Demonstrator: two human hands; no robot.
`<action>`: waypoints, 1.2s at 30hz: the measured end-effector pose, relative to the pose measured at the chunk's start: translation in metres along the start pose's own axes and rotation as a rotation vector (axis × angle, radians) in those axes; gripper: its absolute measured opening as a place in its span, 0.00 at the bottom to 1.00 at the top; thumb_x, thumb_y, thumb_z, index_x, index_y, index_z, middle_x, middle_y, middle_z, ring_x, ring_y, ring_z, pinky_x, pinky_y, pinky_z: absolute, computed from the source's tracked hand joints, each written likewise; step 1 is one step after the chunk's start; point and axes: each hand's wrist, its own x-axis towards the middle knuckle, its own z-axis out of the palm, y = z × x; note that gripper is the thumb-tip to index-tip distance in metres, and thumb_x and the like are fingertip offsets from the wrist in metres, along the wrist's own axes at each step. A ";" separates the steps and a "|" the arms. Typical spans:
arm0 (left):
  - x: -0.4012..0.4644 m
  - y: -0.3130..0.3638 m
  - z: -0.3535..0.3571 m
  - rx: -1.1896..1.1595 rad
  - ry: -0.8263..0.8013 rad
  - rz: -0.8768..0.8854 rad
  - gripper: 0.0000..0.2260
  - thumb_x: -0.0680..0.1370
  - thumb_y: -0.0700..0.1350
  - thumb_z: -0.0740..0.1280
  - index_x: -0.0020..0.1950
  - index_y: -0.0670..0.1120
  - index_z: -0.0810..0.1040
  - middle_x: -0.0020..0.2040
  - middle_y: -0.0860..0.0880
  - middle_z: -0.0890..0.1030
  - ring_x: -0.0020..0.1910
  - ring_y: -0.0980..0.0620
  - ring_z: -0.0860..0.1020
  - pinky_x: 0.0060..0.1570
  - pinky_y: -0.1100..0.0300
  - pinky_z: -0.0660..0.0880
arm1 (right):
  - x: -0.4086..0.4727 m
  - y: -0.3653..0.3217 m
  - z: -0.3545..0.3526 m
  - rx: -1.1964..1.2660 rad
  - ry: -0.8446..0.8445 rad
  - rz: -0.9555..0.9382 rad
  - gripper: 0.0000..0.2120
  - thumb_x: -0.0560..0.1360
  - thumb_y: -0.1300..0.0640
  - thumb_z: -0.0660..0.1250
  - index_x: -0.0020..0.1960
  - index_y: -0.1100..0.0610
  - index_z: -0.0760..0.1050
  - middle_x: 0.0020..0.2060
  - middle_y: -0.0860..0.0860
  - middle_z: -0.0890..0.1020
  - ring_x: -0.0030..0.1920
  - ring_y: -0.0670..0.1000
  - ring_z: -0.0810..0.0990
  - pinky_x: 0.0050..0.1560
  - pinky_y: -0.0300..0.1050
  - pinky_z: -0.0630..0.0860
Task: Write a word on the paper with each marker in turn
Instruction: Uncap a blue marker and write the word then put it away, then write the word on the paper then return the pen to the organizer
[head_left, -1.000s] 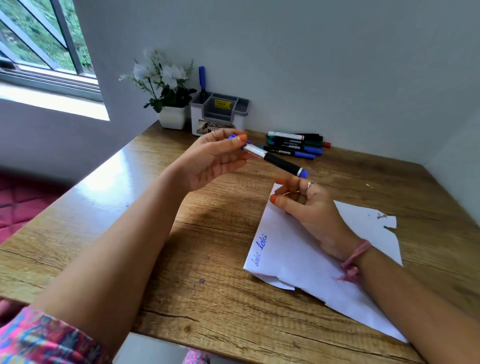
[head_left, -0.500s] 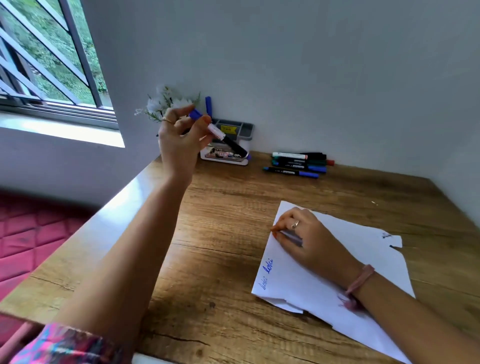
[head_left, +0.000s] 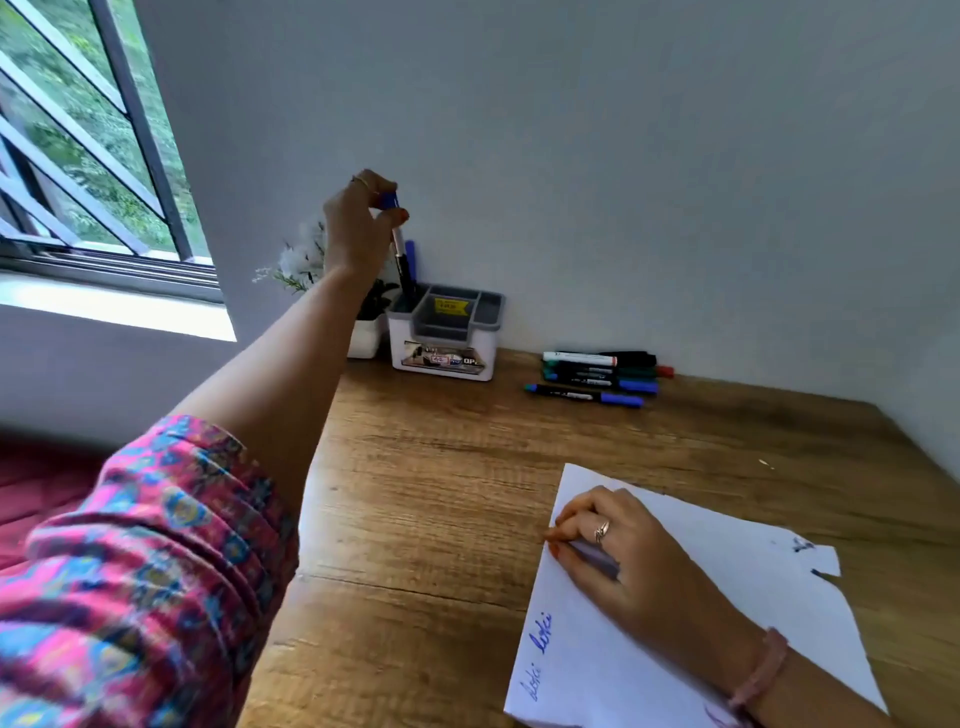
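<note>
While my left hand (head_left: 361, 228) reached toward the bench's far left corner, it pinched a blue-capped marker (head_left: 399, 244) by its top end between thumb and fingertips. That marker hung nearly upright, its dark lower end down inside the left compartment of the white-and-grey desk organizer (head_left: 444, 332), which stood against the wall. A second blue marker (head_left: 410, 257) stood in that same compartment just behind it. A small white pot of white flowers (head_left: 332, 291) sat just left of the organizer, partly hidden by my forearm.

My right hand (head_left: 618, 551) rested on the white paper (head_left: 727, 597) near the bench's front right, fingers curled loosely with the fingertips pressing the sheet's left edge; it grasped nothing that I could see. Blue handwriting (head_left: 540, 649) ran along the paper's left margin, and a dark mark showed at its torn right edge.

A loose row of markers (head_left: 597, 376) lay side by side on the bench near the back edge, right of the organizer, well apart from the paper, with blue, green, red and black ends visible.
</note>
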 end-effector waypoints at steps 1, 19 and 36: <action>0.002 -0.002 0.006 0.036 -0.028 -0.005 0.11 0.73 0.35 0.70 0.54 0.42 0.77 0.47 0.48 0.78 0.41 0.53 0.78 0.47 0.55 0.79 | 0.000 0.000 0.000 0.003 0.001 -0.003 0.09 0.75 0.47 0.63 0.49 0.47 0.80 0.47 0.37 0.76 0.51 0.41 0.73 0.50 0.38 0.74; 0.015 -0.032 0.042 0.401 -0.177 -0.083 0.15 0.71 0.39 0.73 0.56 0.40 0.77 0.55 0.37 0.79 0.52 0.38 0.79 0.53 0.44 0.77 | 0.000 0.004 0.002 -0.010 -0.013 0.008 0.11 0.75 0.43 0.61 0.50 0.44 0.79 0.47 0.35 0.74 0.53 0.40 0.73 0.51 0.33 0.71; -0.002 0.000 0.030 0.386 -0.137 -0.011 0.14 0.78 0.39 0.66 0.63 0.39 0.74 0.54 0.40 0.79 0.42 0.52 0.74 0.39 0.66 0.69 | 0.001 0.004 0.000 -0.011 -0.017 -0.009 0.14 0.75 0.42 0.58 0.50 0.45 0.80 0.46 0.36 0.75 0.52 0.39 0.73 0.50 0.34 0.72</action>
